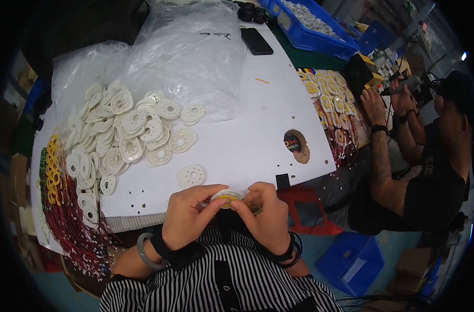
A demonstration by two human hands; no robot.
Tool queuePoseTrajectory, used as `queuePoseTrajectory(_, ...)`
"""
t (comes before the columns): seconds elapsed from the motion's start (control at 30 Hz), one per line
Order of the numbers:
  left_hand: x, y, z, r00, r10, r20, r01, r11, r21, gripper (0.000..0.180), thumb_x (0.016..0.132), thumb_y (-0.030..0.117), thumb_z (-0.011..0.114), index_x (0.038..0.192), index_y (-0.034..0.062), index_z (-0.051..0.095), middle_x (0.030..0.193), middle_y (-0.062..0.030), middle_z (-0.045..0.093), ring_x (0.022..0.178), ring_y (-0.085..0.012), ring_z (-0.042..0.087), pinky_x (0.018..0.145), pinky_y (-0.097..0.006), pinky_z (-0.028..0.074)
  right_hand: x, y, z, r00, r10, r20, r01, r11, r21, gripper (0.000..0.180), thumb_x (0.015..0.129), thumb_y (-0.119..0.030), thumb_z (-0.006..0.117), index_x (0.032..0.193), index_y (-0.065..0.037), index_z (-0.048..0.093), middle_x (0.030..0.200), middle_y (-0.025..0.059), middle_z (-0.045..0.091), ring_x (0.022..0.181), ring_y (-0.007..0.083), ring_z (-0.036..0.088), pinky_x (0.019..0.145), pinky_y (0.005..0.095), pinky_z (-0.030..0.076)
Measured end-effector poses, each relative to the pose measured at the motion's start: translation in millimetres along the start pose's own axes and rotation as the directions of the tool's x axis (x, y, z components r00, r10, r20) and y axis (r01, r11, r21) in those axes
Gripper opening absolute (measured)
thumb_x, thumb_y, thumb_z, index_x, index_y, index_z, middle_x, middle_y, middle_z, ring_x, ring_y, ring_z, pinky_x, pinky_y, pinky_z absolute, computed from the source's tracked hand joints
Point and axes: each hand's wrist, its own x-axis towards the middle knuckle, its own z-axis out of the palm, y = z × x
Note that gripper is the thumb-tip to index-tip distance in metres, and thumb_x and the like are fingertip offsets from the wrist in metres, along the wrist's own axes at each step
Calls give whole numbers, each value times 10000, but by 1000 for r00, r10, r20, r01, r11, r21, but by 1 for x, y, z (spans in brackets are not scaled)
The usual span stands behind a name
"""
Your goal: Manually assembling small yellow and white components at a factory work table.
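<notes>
My left hand (187,216) and my right hand (265,214) meet at the table's near edge, in front of my striped shirt. Thumbs and fingers of both pinch a small white plastic plate (227,192) with a yellow ring (226,200) against it. My fingers cover much of both parts. Just beyond, a single white oval plate (190,176) with holes lies flat on the table. Farther left spreads a heap of similar white plates (133,125). Yellow rings (53,171) with dark red wires (70,229) hang in a row along the left edge.
Clear plastic bags (185,57) lie behind the heap. A black phone (257,41) rests on the white table (247,145), which has a ragged hole at right. Beyond are yellow-and-white pieces (333,99), a blue tray (315,26) and a co-worker (414,182). Below stand a red stool (310,210) and blue bin (351,262).
</notes>
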Motion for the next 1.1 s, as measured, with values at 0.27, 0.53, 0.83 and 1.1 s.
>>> queuePoseTrajectory(0.27, 6, 16, 11, 998, 63, 25, -64, 997, 40, 230, 843, 55, 695, 1053, -30, 658, 854, -74, 681, 668, -79, 602, 577, -204, 501, -3, 19, -5, 999, 6, 37, -19, 934, 357, 203, 864, -162, 693, 963, 11, 656, 799, 127, 666, 644, 189, 664, 573, 286, 511)
queuePoseTrajectory(0.53, 31, 45, 28, 974, 74, 215, -125, 964, 234, 163, 839, 47, 694, 980, -22, 653, 819, -72, 683, 679, -104, 626, 589, -253, 525, -20, 36, -24, 998, 66, -24, -50, 902, 429, 232, 892, -185, 661, 1025, 5, 657, 820, 133, 666, 644, 221, 652, 582, 310, 504)
queuePoseTrajectory(0.83, 142, 143, 77, 832, 1, 555, -148, 964, 220, 198, 868, 108, 692, 997, -28, 626, 806, -59, 665, 694, -86, 632, 551, -203, 524, -51, 90, -96, 869, 327, -372, 120, 589, 799, 215, 1009, -153, 458, 963, 32, 557, 895, 151, 660, 696, 192, 675, 649, 302, 585)
queuePoseTrajectory(1.1, 323, 159, 191, 728, -121, 674, -81, 962, 259, 231, 836, 152, 734, 999, 40, 615, 804, -30, 673, 604, -100, 622, 524, -251, 528, -81, 143, -151, 737, 503, -452, 458, 121, 881, 384, 1042, -388, 287, 840, -88, 416, 604, 172, 586, 480, 279, 595, 430, 409, 512)
